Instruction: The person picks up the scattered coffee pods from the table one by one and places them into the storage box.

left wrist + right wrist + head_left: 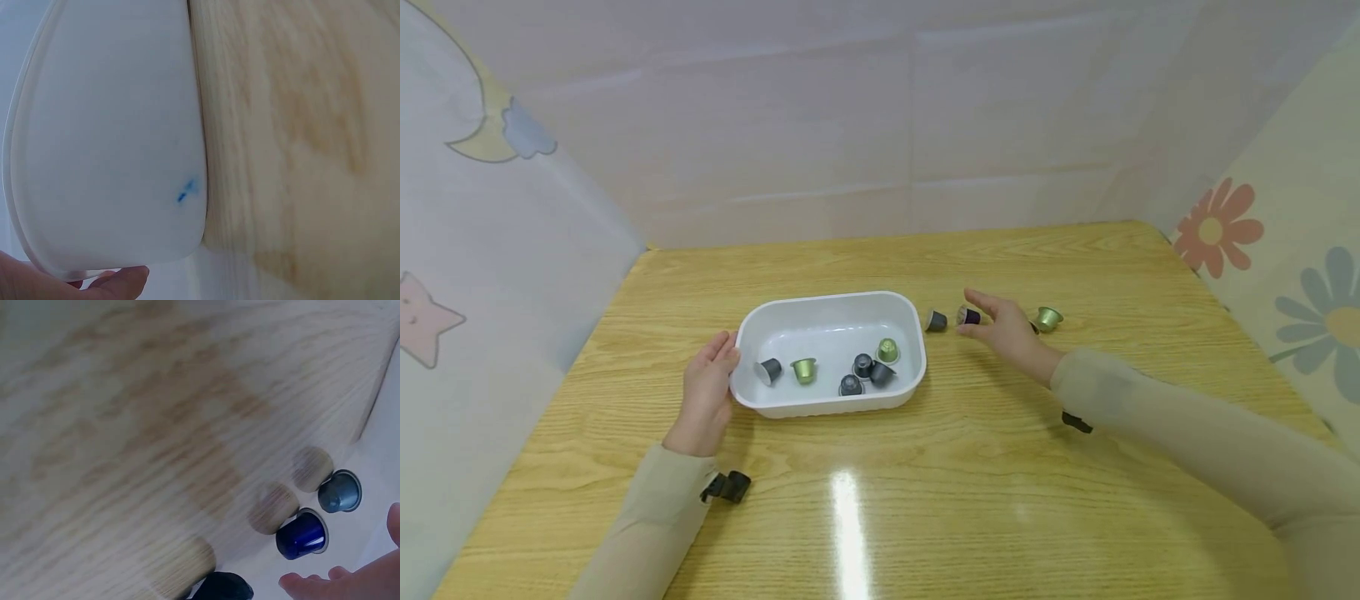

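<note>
A white plastic tub (826,410) stands on the table, with green and dark grey coffee capsules (881,374) lying inside. At its left end my left hand (702,393) grips the rim; the left wrist view shows fingertips (134,279) against the outer wall. Right of the tub, my right hand (1011,337) spreads thumb and fingers around a dark purple coffee capsule (972,317), which looks blue (300,536) in the right wrist view. Nothing is gripped there. A grey coffee capsule (937,322) lies between that capsule and the tub.
Beyond my right hand lies a green coffee capsule (1048,318), and a dark capsule (222,587) sits close by, mostly hidden by the hand in the head view. The wooden table (925,492) meets a pale cloth wall (850,150) at the back.
</note>
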`<action>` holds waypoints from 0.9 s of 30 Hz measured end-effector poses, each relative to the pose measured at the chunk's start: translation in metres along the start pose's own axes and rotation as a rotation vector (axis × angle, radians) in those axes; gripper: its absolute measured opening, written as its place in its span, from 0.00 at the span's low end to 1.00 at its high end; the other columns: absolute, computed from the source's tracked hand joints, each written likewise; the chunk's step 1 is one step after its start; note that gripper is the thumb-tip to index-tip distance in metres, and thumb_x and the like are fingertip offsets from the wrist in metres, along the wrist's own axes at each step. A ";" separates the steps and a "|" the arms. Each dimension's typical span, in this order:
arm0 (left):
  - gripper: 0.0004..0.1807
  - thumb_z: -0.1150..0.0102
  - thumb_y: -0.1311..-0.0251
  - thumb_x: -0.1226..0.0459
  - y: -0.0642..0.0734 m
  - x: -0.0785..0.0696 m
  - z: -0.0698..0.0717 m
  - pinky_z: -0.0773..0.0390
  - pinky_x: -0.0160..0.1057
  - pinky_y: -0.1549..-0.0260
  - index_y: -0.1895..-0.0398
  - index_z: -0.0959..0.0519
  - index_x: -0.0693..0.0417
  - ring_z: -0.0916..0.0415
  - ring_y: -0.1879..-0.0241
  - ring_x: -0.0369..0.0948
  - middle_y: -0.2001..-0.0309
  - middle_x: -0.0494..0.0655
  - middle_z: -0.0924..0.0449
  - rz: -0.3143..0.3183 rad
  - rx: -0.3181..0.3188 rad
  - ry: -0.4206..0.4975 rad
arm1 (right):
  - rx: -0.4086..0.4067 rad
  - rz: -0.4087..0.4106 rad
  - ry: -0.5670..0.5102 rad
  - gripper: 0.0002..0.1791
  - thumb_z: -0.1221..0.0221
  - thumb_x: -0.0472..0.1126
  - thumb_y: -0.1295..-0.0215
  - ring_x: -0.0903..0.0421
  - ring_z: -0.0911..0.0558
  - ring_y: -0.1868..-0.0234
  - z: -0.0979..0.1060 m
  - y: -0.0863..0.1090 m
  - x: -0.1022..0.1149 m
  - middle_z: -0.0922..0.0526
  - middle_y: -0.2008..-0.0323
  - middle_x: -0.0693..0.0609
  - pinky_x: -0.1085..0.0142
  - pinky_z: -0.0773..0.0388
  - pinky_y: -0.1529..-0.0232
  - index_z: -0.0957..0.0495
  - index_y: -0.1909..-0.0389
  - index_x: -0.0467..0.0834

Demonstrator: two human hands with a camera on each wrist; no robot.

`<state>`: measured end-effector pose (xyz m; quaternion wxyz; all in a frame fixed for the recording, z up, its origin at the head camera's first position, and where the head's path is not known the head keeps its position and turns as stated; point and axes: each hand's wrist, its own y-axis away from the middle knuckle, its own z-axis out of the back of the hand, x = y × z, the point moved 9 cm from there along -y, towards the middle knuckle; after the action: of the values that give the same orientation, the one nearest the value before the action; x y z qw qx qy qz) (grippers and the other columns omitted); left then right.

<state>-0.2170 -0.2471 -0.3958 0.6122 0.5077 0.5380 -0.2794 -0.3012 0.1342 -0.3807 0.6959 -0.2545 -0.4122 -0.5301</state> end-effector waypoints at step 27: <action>0.29 0.65 0.24 0.70 0.000 0.000 -0.001 0.43 0.32 0.33 0.23 0.54 0.58 0.50 0.27 0.41 0.25 0.51 0.51 0.004 0.004 0.006 | 0.014 -0.124 0.141 0.39 0.37 0.37 0.35 0.39 0.42 0.29 -0.009 -0.030 -0.022 0.42 0.29 0.37 0.49 0.42 0.30 0.44 0.27 0.34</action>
<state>-0.2169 -0.2464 -0.3952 0.6101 0.5107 0.5384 -0.2775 -0.3287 0.1295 -0.4059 0.6906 -0.1857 -0.3811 -0.5859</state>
